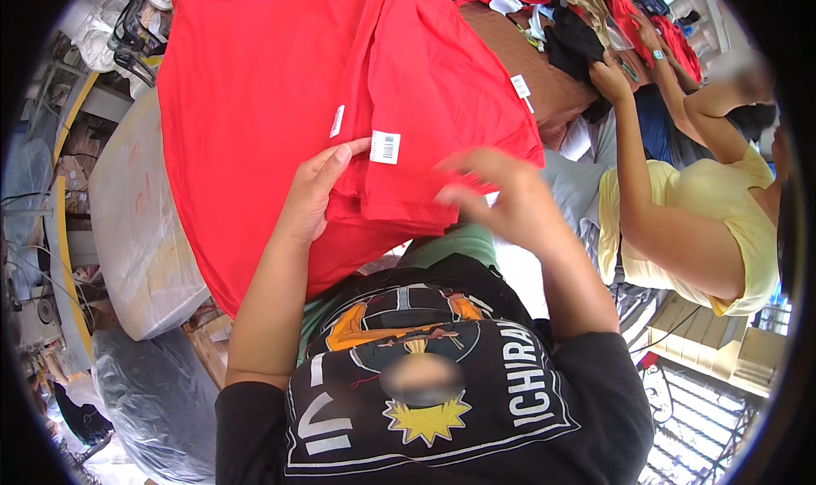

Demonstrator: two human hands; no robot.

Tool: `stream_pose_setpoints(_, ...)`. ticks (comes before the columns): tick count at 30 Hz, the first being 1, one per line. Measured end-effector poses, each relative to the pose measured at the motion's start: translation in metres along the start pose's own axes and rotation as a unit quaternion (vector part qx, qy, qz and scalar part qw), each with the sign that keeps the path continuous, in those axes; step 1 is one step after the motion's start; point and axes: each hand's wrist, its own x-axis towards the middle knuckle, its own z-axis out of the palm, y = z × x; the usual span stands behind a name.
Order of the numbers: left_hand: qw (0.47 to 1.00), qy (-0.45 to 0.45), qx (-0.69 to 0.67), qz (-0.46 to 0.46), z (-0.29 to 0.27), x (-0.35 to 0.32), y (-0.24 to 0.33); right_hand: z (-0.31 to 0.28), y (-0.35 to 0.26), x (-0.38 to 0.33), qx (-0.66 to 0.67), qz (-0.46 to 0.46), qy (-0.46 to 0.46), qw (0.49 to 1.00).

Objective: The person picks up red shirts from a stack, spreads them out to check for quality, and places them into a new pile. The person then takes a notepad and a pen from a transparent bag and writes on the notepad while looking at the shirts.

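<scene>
A large piece of red fabric, garment-like, spreads before me and hangs down toward my lap. Its folded strip carries a white barcode label, with a second white tag to the left and another tag at the right edge. My left hand grips the red fabric beside the barcode label, its index finger reaching the label's edge; the other fingers are partly hidden. Blurred by motion, my right hand is raised over the lower right of the fabric, thumb and fingers apart, holding nothing visible.
At the right, a co-worker in a yellow top handles dark cloth on a brown padded surface strewn with garments. Plastic-wrapped bundles stand at my left beside a yellow-edged frame. A barred window is at lower right.
</scene>
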Motion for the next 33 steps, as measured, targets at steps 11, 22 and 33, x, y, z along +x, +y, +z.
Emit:
stream_pose_setpoints(11, 0.935, 0.032, 0.352, 0.013, 0.005, -0.004, 0.019, -0.019, 0.087, -0.009, -0.015, 0.358, 0.174, 0.917)
stream_pose_setpoints(22, 0.944, 0.030, 0.329, -0.020, -0.042, -0.021, 0.029, -0.001, 0.091, -0.002, 0.089, 0.241, 0.248, 0.934)
stream_pose_setpoints(33, 0.962, 0.092, 0.258, 0.001, -0.045, -0.015, 0.018, 0.038, -0.004, 0.038, -0.013, -0.196, -0.094, 0.976)
